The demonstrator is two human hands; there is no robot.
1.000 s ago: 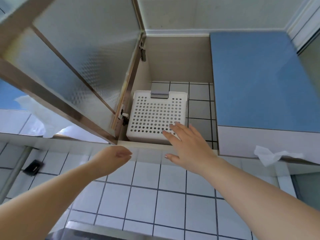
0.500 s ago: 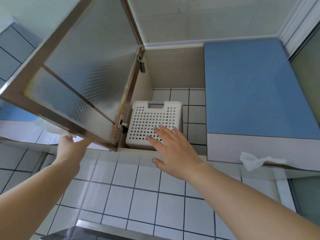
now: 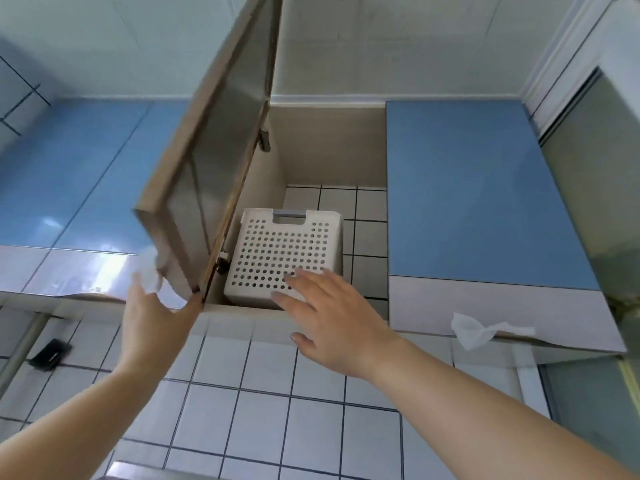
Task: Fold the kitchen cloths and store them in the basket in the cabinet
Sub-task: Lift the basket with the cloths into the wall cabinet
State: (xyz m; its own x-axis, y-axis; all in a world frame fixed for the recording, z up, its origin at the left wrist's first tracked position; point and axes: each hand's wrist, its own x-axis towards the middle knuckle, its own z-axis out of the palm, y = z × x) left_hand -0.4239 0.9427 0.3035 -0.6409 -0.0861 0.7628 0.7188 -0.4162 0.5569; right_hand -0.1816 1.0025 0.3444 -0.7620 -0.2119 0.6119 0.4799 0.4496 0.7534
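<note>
reaching right hand [image 3: 332, 320], fingers released, toward basket [image 3: 280, 258]; left hand [image 3: 152, 323] seemingly touching cabinet door [image 3: 207, 161], fingers released; door could swing onto arm.

A white tiled wall [image 3: 263, 403] with dark grout lines fills the lower part of the view, and a small black object [image 3: 48, 353] sits on it at the far left beside a grey metal pipe [image 3: 20, 344]. Blue-fronted cupboards [image 3: 485, 202] flank the open one. A crumpled white tissue [image 3: 481, 330] pokes out under the right blue door's lower edge.
</note>
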